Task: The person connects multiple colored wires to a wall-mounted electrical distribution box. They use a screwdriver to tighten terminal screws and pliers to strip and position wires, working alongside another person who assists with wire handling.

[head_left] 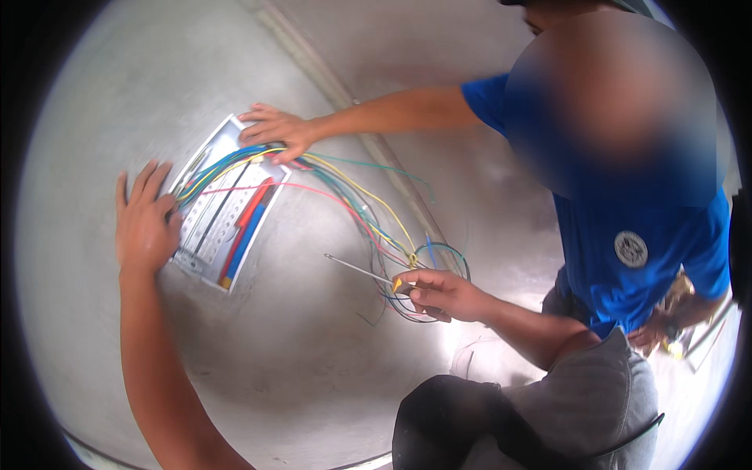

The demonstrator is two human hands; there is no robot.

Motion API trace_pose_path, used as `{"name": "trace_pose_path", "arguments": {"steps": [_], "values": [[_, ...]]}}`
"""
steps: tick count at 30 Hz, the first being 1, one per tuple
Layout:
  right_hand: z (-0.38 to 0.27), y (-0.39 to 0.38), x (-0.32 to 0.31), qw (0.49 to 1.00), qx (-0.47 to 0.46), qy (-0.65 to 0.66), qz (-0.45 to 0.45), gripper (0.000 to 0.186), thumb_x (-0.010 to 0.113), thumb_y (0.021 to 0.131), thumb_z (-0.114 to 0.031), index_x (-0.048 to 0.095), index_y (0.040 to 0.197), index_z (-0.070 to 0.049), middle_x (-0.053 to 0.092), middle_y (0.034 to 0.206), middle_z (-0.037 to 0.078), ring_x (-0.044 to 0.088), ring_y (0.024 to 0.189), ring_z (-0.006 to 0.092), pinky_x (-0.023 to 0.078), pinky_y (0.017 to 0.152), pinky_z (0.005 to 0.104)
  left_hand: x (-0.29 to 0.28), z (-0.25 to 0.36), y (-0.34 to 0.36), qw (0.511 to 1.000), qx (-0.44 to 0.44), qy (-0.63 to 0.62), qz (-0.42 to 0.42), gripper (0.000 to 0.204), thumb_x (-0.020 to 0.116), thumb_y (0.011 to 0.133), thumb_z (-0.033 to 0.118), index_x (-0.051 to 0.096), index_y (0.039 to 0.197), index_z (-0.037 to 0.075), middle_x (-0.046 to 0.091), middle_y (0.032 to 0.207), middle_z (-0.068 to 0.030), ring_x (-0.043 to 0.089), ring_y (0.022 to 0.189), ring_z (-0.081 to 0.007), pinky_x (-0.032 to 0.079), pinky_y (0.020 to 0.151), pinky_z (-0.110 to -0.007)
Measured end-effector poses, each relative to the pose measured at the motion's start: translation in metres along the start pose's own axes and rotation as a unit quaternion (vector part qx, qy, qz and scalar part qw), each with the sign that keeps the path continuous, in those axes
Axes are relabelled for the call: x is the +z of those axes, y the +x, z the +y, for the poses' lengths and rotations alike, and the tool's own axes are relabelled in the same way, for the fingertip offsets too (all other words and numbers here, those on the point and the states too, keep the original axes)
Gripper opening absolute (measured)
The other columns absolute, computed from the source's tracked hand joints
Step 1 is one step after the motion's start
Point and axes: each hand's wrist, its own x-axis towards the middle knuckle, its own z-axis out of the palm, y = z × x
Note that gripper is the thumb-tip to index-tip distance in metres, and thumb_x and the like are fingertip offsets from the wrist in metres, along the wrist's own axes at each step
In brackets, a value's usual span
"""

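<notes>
My left hand (146, 223) lies against the grey wall at the left edge of an open electrical panel box (210, 276), fingers spread and thumb beside the wires. A bundle of blue, green and yellow wires (235, 160) arcs across the box's upper part and out past its right edge. Inside, a red and a blue strip (245, 243) run along the right side. My right hand (442, 295) is closed round the yellow-and-black handle of a screwdriver (356, 266). Its long shaft points up and left, apart from the box.
A co-worker in a blue shirt (595, 258) stands at the right. That person's hand (274, 131) presses on the wires at the box's upper right corner. Loose wire coils (411, 258) hang behind my right hand. A pipe-like strip (313, 59) runs diagonally along the wall.
</notes>
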Motion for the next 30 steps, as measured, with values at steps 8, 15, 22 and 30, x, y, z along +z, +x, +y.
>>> {"name": "trace_pose_path", "arguments": {"steps": [8, 15, 22, 30], "values": [[-0.014, -0.078, -0.008, 0.994, 0.023, -0.042, 0.101, 0.043, 0.066, 0.123, -0.026, 0.066, 0.163, -0.011, 0.068, 0.095, 0.002, 0.053, 0.062, 0.0057, 0.043, 0.055, 0.0278, 0.002, -0.007, -0.001, 0.999, 0.018, -0.02, 0.024, 0.005, 0.085, 0.087, 0.009, 0.082, 0.091, 0.01, 0.063, 0.172, -0.0078, 0.043, 0.172, -0.0289, 0.016, 0.148, -0.064], [0.02, -0.095, 0.043, 0.986, 0.095, -0.058, 0.122, 0.047, 0.072, 0.12, -0.036, 0.067, 0.164, -0.017, 0.07, 0.1, 0.001, 0.057, 0.067, 0.0059, 0.047, 0.059, 0.0263, 0.01, -0.011, -0.005, 0.999, 0.017, -0.028, 0.025, 0.008, 0.087, 0.089, 0.012, 0.087, 0.097, 0.011, 0.063, 0.172, -0.0075, 0.042, 0.172, -0.0276, 0.014, 0.149, -0.064], [0.076, -0.086, 0.1, 0.974, 0.185, -0.083, 0.102, 0.047, 0.071, 0.12, -0.032, 0.067, 0.165, -0.021, 0.073, 0.104, -0.002, 0.061, 0.08, 0.0056, 0.052, 0.069, 0.0282, 0.03, -0.018, 0.001, 0.999, 0.014, -0.037, 0.02, 0.006, 0.087, 0.088, 0.009, 0.084, 0.093, 0.01, 0.061, 0.174, -0.0107, 0.041, 0.173, -0.0294, 0.015, 0.148, -0.065], [0.076, -0.139, 0.116, 0.948, 0.272, -0.147, 0.068, 0.05, 0.073, 0.117, -0.039, 0.07, 0.162, -0.018, 0.076, 0.107, 0.003, 0.065, 0.083, 0.0105, 0.056, 0.074, 0.032, 0.007, -0.01, -0.001, 0.999, 0.003, 0.006, -0.037, 0.016, 0.085, 0.095, 0.015, 0.089, 0.111, 0.015, 0.058, 0.178, -0.0033, 0.038, 0.174, -0.0235, 0.015, 0.149, -0.062]]}}
